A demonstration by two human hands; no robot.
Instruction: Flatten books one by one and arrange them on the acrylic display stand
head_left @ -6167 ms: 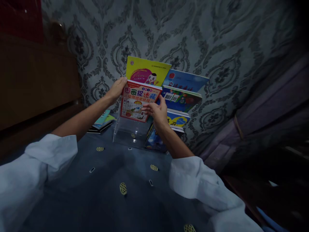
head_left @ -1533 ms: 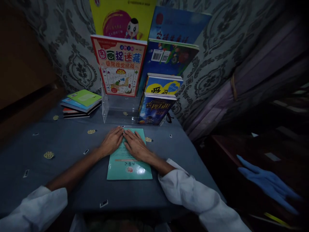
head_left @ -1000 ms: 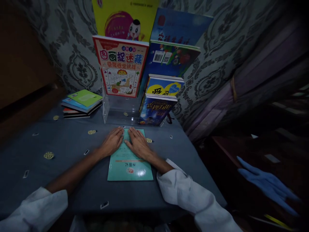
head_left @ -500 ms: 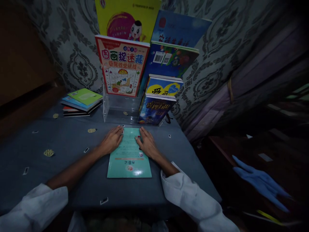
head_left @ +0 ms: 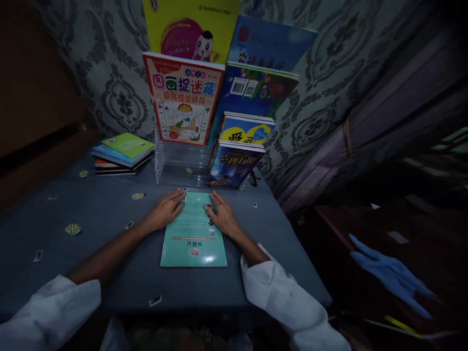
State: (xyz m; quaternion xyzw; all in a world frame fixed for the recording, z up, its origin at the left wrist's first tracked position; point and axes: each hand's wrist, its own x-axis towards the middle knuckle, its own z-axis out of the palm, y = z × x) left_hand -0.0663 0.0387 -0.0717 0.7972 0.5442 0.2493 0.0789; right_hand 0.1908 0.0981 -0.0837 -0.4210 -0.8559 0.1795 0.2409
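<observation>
A teal book [head_left: 193, 226] lies flat on the table, its printed title upside down to me. My left hand [head_left: 168, 209] rests along its far left edge, palm down, fingers stretched forward. On the far right side, my right hand [head_left: 222, 213] lies flat with its thumb out over the cover. Neither hand is wrapped round the book. Just beyond the fingertips stands a clear acrylic book rack [head_left: 171, 171]. It bears a red-bordered picture book [head_left: 185, 105], a yellow book [head_left: 193, 29] behind that, and several blue books, among them a dark blue one [head_left: 234, 165] low at the right.
A stack of books [head_left: 126, 148] with a green one on top sits at the back left of the blue-grey tablecloth [head_left: 109, 214]. Patterned curtain [head_left: 124, 92] hangs behind. Beyond the table's right edge, a blue glove [head_left: 391, 275] lies on a dark surface.
The whole view has shifted very slightly. Both hands stay in place on the teal book, and nothing has been picked up or let go.
</observation>
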